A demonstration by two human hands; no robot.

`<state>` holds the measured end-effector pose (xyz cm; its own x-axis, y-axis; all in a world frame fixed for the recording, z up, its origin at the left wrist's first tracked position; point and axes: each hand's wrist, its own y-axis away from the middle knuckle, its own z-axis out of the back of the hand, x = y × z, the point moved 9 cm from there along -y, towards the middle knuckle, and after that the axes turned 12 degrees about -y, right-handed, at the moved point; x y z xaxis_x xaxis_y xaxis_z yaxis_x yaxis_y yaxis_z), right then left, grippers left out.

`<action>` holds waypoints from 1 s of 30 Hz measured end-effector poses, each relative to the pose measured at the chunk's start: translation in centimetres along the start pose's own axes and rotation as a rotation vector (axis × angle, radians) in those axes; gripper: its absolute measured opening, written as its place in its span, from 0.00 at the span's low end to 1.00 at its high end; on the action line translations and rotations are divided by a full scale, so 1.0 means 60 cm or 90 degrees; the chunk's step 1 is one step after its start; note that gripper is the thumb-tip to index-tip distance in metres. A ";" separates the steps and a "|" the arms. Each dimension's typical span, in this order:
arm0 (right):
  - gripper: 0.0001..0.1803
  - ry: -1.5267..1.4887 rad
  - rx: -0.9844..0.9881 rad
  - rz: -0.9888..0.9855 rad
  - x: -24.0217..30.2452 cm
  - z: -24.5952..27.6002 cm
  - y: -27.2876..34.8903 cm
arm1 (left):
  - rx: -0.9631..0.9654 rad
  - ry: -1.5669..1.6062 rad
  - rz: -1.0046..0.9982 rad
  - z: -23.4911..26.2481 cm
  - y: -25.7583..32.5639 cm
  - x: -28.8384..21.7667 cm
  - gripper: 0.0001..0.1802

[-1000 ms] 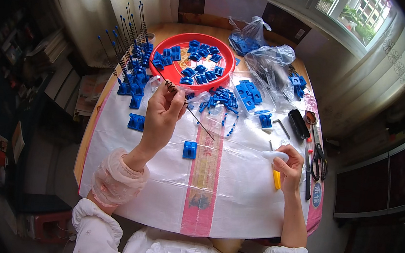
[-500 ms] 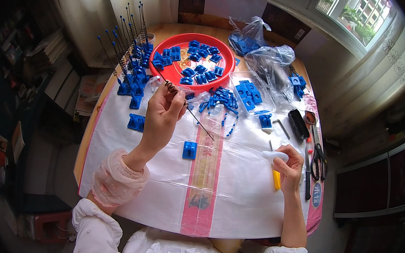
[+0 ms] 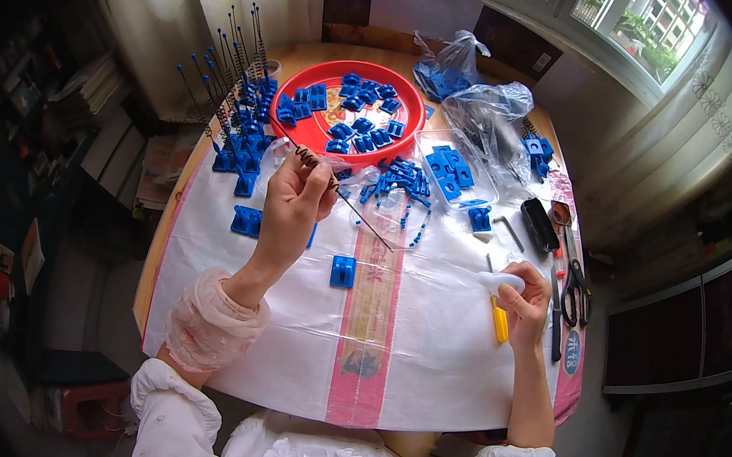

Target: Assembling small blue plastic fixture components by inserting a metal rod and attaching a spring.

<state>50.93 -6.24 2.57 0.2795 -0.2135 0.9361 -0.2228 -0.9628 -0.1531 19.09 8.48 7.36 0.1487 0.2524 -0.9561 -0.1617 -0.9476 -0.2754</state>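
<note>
My left hand (image 3: 294,200) is closed round a thin dark rod with a black coil spring (image 3: 309,158) on it. The rod slants across the table, its bare lower end pointing down to the right. A single blue plastic base (image 3: 342,271) lies on the white sheet, to the right of my left wrist. In my right hand (image 3: 526,306) is a small white bottle with a pointed tip (image 3: 502,282), pinched between thumb and fingers, tip to the left. Beneath that hand lies a yellow-handled tool (image 3: 499,319), partly hidden.
Blue bases with upright spring rods (image 3: 238,141) crowd the left edge. Behind stands a red basin (image 3: 420,101) of blue parts. Small blue pieces (image 3: 401,179), a clear tray (image 3: 488,192), plastic bags (image 3: 492,108), a hex key (image 3: 511,234) and scissors (image 3: 580,298) fill the rest.
The rod's lower end has shifted slightly right and down, and the spring shows a little differently in my left fingers. My right hand and the white bottle have moved slightly right.
</note>
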 end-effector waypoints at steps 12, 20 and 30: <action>0.08 0.001 0.002 0.010 0.004 0.003 0.001 | 0.009 0.060 0.021 0.003 -0.009 0.024 0.08; 0.08 0.005 0.001 0.006 0.004 0.000 0.001 | 0.005 0.060 0.030 -0.001 -0.006 0.022 0.08; 0.08 0.009 -0.001 0.004 0.001 0.003 0.001 | 0.006 0.057 0.029 0.001 -0.007 0.026 0.08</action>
<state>51.11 -6.34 2.57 0.2653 -0.2175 0.9393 -0.2264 -0.9610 -0.1586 19.35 9.28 5.97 0.2277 0.1898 -0.9550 -0.1795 -0.9558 -0.2328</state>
